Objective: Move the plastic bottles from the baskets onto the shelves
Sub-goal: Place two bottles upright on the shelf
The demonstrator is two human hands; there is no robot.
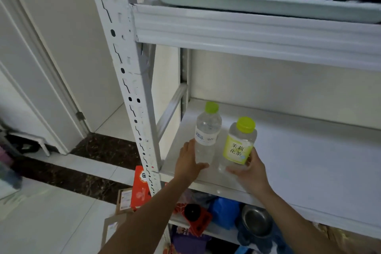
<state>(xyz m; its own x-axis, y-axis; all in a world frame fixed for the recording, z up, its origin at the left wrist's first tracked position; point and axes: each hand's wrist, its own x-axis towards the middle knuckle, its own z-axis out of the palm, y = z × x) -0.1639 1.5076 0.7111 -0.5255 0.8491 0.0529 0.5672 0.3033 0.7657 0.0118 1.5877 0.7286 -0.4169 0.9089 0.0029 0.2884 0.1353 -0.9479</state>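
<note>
2 plastic bottles are sitting at the near left corner of the middle shelf (299,161), just beside each other with a slim gap between them. The clear bottle (206,136), white-banded and green-capped, is standing close to upright, its long axis running up and slightly away. The yellow-labelled bottle (239,144) to its right is leaning a little more, cap tipping right and far. I cannot tell whether its base is resting flat on the board.

Each bottle is being held low down. The left hand (188,165) is wrapping the clear bottle's lower body from the left, thumb crossing the front. The right hand (249,171) is cupping the yellow-labelled one from the right and near side, fingers curling round under the label. So each bottle is lying straight ahead of its own hand, on the far side of it. To my eye, letting go is calling for a pull back toward the near edge, not sideways — a sideways drag is risking a knock between the 2.

Above, a loaded tray (247,4) is overhanging; below, a steel bowl (256,219) and a blue container (225,211) are crowding the lower level. No basket is showing.
</note>
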